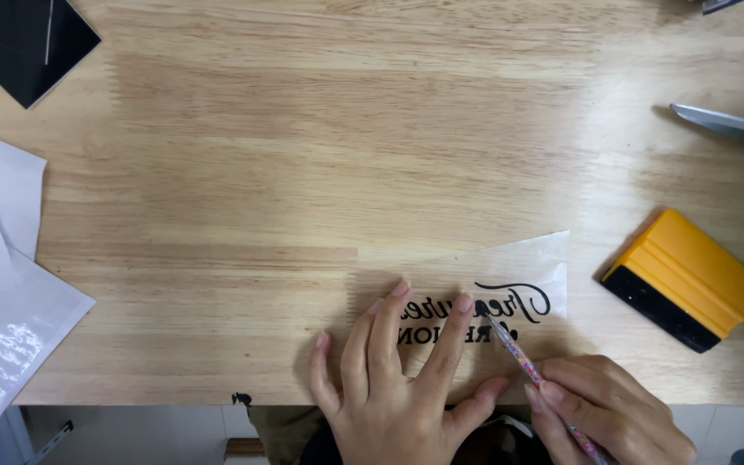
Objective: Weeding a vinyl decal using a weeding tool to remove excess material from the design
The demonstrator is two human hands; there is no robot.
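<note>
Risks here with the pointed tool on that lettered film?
1. The left hand pins the clear film only at its near end; the far corner could lift or shift.
2. The pointed tool in the right hand works among thin black letters; a slip might tear one.
3. Its tip is close to the left fingertips.

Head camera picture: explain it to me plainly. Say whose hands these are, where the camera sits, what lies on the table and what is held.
The camera sits on a person's head and looks down at their own two bare hands. The left hand presses flat on a clear film sheet carrying black lettering. The right hand holds a thin speckled pen-like tool, its tip on the lettering. On the wooden table also lie a yellow squeegee, white sheets, a black sheet and a metal blade at the right edge.
</note>
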